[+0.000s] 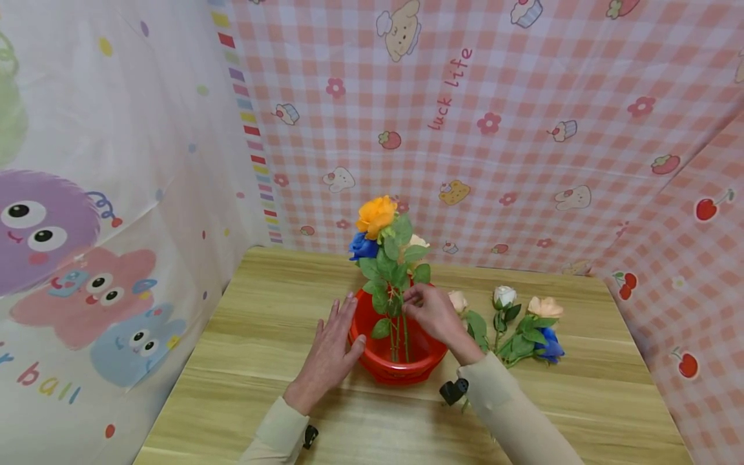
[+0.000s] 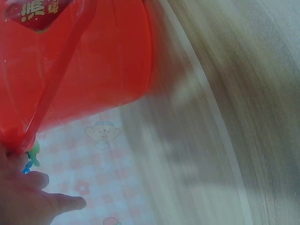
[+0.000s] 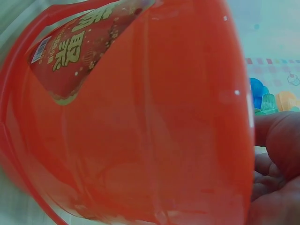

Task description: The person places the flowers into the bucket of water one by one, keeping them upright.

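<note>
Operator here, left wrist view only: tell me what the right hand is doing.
Observer: The right hand's fingers seem to pinch a thin green flower stem in the round, glossy red plastic bucket.
Operator: Name the topmost bloom above that bucket.
Observer: A ruffled orange rose.
Operator: Name one flower lying to the right of the bucket.
Observer: A cup-shaped white rose, on the wood-grain table.

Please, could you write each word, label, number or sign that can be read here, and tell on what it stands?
"luck life": on the pink checked cloth.
"ball": on the white cloth; lettering before it is cut off.
Red bucket, label: large Chinese characters, turned and partly cut off; I cannot read them surely.
Smaller print there, and any digits by the barcode: too small and blurred.
</note>
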Demonstrator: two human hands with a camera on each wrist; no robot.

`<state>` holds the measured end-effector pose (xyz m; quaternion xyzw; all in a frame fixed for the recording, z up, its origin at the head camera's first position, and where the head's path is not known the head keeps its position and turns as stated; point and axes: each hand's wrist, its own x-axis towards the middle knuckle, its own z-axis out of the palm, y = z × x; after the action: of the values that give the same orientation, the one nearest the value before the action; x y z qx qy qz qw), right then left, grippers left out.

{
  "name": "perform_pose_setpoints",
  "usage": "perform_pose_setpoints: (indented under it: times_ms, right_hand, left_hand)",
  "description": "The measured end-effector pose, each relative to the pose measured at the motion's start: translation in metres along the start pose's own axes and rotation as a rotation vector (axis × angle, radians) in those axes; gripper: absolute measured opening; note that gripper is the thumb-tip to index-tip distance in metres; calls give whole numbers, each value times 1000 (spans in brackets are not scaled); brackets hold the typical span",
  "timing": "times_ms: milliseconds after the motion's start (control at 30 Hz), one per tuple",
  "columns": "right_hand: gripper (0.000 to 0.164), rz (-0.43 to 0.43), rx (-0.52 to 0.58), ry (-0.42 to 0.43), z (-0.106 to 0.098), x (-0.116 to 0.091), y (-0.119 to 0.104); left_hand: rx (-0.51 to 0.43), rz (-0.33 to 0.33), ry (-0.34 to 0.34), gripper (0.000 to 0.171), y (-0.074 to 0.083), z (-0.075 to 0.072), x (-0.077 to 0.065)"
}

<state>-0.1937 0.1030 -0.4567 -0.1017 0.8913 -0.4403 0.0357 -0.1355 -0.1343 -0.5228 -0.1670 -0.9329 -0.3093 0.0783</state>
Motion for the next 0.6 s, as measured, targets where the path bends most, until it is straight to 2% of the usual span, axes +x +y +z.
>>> perform_pose_setpoints:
  times_ms: [600]
  right_hand:
    - [9, 7, -137, -53, 8, 11, 5]
  left_hand:
    - [-1, 1, 6, 71, 0, 0, 0]
